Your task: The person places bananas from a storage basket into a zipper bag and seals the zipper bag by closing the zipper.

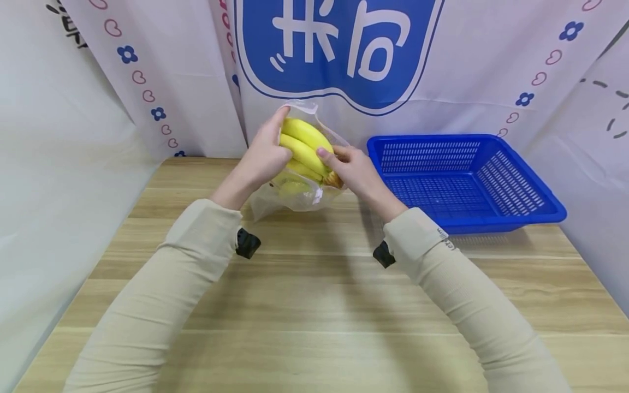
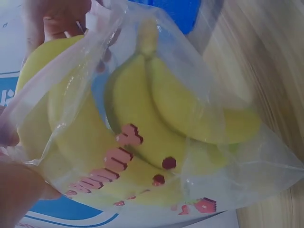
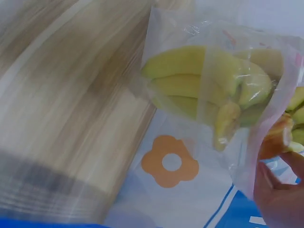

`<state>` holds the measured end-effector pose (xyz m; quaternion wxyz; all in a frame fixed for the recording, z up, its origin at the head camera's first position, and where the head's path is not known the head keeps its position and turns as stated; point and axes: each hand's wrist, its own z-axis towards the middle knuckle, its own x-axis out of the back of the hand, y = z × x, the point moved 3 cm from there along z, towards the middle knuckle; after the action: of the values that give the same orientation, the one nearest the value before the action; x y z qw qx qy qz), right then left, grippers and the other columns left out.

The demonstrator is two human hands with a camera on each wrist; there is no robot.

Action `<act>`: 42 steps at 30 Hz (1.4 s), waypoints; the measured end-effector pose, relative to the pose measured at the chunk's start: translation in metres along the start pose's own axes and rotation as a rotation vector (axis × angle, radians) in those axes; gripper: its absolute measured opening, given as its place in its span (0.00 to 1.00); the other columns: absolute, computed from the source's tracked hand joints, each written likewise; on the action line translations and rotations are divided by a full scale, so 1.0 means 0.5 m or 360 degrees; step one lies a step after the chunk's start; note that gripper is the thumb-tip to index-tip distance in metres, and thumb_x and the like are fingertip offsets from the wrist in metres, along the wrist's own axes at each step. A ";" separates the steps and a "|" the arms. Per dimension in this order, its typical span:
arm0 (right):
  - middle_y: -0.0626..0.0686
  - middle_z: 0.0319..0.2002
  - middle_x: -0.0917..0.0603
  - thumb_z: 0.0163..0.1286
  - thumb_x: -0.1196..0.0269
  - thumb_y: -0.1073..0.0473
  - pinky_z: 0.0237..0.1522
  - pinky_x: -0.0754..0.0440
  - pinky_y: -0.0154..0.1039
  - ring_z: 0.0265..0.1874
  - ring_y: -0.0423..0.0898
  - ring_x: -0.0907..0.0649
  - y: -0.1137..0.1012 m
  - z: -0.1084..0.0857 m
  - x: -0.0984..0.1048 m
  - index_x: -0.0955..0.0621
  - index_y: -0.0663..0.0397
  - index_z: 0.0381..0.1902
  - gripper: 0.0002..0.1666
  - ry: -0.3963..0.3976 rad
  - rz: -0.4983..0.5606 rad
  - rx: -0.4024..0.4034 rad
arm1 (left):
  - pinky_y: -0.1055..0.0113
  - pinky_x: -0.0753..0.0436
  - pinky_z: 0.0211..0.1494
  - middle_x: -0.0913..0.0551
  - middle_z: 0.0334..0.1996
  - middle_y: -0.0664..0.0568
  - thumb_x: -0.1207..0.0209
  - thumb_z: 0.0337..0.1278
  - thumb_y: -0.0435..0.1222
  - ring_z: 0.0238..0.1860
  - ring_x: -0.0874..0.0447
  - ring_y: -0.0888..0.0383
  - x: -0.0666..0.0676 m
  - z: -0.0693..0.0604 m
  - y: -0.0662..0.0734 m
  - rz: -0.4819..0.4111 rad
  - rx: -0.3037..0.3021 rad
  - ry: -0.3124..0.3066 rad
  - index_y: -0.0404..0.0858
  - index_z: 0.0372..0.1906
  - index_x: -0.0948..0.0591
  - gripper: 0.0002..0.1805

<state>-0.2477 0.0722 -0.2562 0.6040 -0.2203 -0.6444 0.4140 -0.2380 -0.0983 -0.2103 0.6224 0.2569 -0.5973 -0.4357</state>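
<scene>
A clear zip bag (image 1: pixel 290 199) with red print hangs above the table, one bunch of bananas (image 3: pixel 190 85) inside it. A second bunch of bananas (image 1: pixel 307 142) sits partly in the bag's mouth, its brown stem end to the right. My left hand (image 1: pixel 267 147) grips the bag's edge on the left side; in the left wrist view its thumb (image 2: pixel 23 190) lies along the bag. On the other side my right hand (image 1: pixel 351 166) holds the second bunch near the stem, thumb on top. Its far fingers are partly hidden behind the fruit and bag.
To the right on the wooden table (image 1: pixel 314 305) stands a blue plastic basket (image 1: pixel 467 224) with slotted walls. A white cloth (image 1: pixel 191 71) with a blue printed sign hangs behind the table, close beyond the bag.
</scene>
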 end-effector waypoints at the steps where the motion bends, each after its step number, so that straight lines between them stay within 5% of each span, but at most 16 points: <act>1: 0.57 0.50 0.22 0.70 0.46 0.39 0.45 0.20 0.40 0.45 0.48 0.22 -0.001 0.000 0.000 0.24 0.53 0.61 0.32 0.0011 -0.0066 0.0015 | 0.56 0.44 0.76 0.50 0.76 0.47 0.57 0.40 0.19 0.71 0.47 0.52 -0.001 -0.001 0.001 0.0014 0.0004 -0.0005 0.39 0.76 0.52 0.49; 5: 0.57 0.54 0.22 0.65 0.40 0.39 0.54 0.21 0.46 0.54 0.51 0.23 -0.009 -0.005 0.003 0.23 0.55 0.59 0.33 0.0115 -0.0272 0.0114 | 0.55 0.43 0.76 0.52 0.77 0.49 0.58 0.42 0.20 0.72 0.46 0.51 -0.001 -0.004 0.007 0.0064 0.0005 -0.0010 0.40 0.76 0.54 0.48; 13: 0.59 0.40 0.16 0.67 0.38 0.52 0.42 0.19 0.38 0.37 0.50 0.18 -0.030 -0.004 0.041 0.18 0.62 0.42 0.17 0.0484 -0.0107 0.0325 | 0.62 0.54 0.80 0.51 0.77 0.50 0.60 0.43 0.19 0.78 0.57 0.57 0.006 -0.003 0.005 0.0085 -0.0070 0.0035 0.38 0.75 0.51 0.46; 20: 0.57 0.57 0.21 0.72 0.44 0.60 0.50 0.19 0.42 0.46 0.52 0.18 -0.053 0.003 0.061 0.24 0.55 0.60 0.20 0.0311 -0.0079 0.0464 | 0.62 0.54 0.80 0.48 0.76 0.48 0.63 0.42 0.16 0.78 0.55 0.55 0.006 -0.003 0.000 0.0094 -0.0127 0.0008 0.36 0.74 0.46 0.45; 30: 0.58 0.42 0.15 0.63 0.36 0.65 0.46 0.18 0.39 0.41 0.50 0.17 -0.083 0.000 0.065 0.15 0.62 0.40 0.08 0.0363 -0.0192 0.0647 | 0.59 0.46 0.79 0.38 0.73 0.49 0.64 0.43 0.15 0.75 0.45 0.54 -0.002 -0.005 0.008 0.0174 -0.0231 -0.0036 0.39 0.71 0.37 0.43; 34: 0.58 0.39 0.15 0.64 0.36 0.63 0.40 0.19 0.35 0.37 0.49 0.18 -0.081 -0.001 0.075 0.15 0.62 0.36 0.07 0.0382 -0.0160 0.0583 | 0.54 0.47 0.78 0.40 0.73 0.48 0.65 0.41 0.14 0.75 0.47 0.52 0.008 -0.004 0.006 0.0179 -0.0317 -0.0015 0.37 0.67 0.31 0.42; 42: 0.62 0.45 0.16 0.68 0.42 0.66 0.35 0.15 0.28 0.26 0.35 0.16 -0.068 0.003 0.087 0.20 0.65 0.39 0.06 0.0356 0.0374 0.0367 | 0.50 0.46 0.77 0.40 0.72 0.44 0.68 0.44 0.13 0.75 0.47 0.49 0.050 -0.002 -0.010 0.0189 -0.0314 0.0203 0.32 0.52 0.20 0.33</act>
<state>-0.2493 0.0871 -0.2030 0.6406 -0.2679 -0.4914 0.5257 -0.2402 -0.1222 -0.2015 0.7060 0.1858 -0.5250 -0.4374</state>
